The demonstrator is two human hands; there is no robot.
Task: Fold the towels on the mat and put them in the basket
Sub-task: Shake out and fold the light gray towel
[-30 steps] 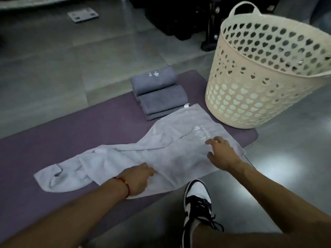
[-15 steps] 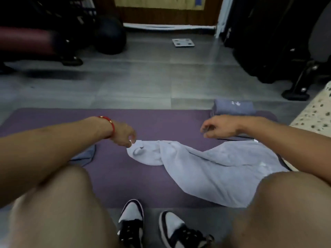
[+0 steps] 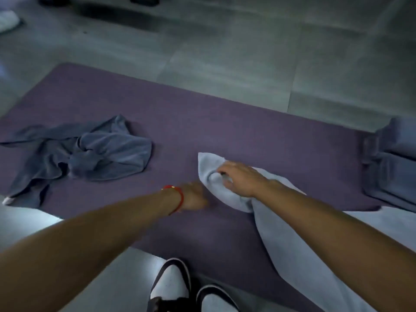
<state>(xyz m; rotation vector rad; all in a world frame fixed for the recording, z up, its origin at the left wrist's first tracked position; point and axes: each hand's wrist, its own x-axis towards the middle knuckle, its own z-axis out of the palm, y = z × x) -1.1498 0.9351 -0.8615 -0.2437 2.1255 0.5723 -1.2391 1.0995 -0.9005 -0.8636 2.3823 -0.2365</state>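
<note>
A pale grey towel lies stretched across the purple mat from the middle toward the lower right. My right hand grips its bunched left end with curled fingers. My left hand, with a red string on the wrist, sits at the towel's near left edge, blurred, its fingers hidden. A darker blue-grey towel lies crumpled on the left of the mat. Folded blue-grey towels are stacked at the mat's right end. The basket is out of view.
Grey tiled floor runs beyond the mat. My two black-and-white shoes stand on the floor just in front of the mat's near edge. A white object lies at the far left.
The view has swung left and down, so the crumpled dark towel now shows and the basket is gone. Both hands have come together at the pale towel's left end, and my right hand has taken hold of it.
</note>
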